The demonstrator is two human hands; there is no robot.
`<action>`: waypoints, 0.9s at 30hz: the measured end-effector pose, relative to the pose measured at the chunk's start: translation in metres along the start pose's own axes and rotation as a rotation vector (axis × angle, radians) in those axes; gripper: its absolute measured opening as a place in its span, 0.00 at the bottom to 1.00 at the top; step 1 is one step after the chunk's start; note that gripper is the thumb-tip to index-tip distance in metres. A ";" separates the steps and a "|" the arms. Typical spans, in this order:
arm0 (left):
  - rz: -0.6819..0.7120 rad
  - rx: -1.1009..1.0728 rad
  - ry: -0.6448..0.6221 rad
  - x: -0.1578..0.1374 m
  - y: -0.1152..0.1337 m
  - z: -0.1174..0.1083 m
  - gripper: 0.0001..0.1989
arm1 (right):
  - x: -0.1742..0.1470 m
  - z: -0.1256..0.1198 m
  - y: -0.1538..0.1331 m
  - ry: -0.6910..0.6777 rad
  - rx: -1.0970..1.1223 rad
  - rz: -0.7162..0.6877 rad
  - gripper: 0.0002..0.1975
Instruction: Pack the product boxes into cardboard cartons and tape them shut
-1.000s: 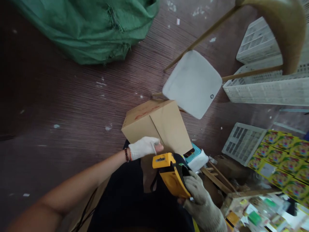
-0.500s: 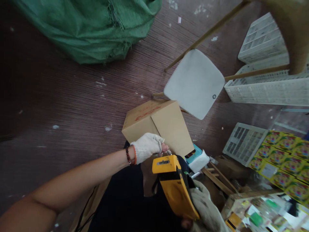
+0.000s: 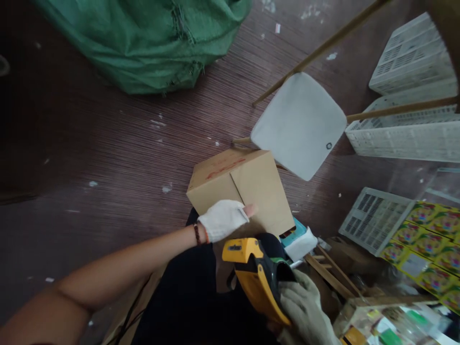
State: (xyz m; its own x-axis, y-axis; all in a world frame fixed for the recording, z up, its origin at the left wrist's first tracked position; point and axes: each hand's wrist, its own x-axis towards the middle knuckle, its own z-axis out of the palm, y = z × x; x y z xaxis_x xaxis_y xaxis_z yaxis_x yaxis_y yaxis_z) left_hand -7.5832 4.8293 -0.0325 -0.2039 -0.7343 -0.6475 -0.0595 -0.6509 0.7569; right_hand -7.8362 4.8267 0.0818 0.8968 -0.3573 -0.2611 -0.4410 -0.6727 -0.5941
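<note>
Left hand point(image 3: 224, 219) now on one box point(image 3: 240, 189)

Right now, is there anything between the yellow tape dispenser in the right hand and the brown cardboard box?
Nothing visible: the yellow tape dispenser in the right hand has open space up to the brown cardboard box; the left hand rests on it.

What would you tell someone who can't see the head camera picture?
A person's gloved left hand rests on a closed cardboard box on the floor, while the gloved right hand holds a yellow tape dispenser. Around them lie a green sack, a white stool and white crates.
</note>
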 end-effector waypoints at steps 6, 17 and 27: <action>0.053 0.117 -0.081 0.010 -0.015 0.026 0.31 | 0.008 0.008 0.001 -0.003 0.021 -0.054 0.08; -0.236 -0.275 -0.035 0.011 -0.021 0.011 0.35 | 0.025 0.004 -0.001 0.036 0.098 0.009 0.09; 0.008 -0.027 -0.003 0.019 -0.022 0.017 0.30 | 0.027 0.011 -0.006 0.057 0.144 0.024 0.20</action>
State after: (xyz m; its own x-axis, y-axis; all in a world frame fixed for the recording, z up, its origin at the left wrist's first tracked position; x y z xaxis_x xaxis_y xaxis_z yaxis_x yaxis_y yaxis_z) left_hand -7.6019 4.8327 -0.0598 -0.2071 -0.7387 -0.6415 -0.0318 -0.6503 0.7590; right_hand -7.8089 4.8281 0.0695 0.8807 -0.4113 -0.2351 -0.4488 -0.5654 -0.6920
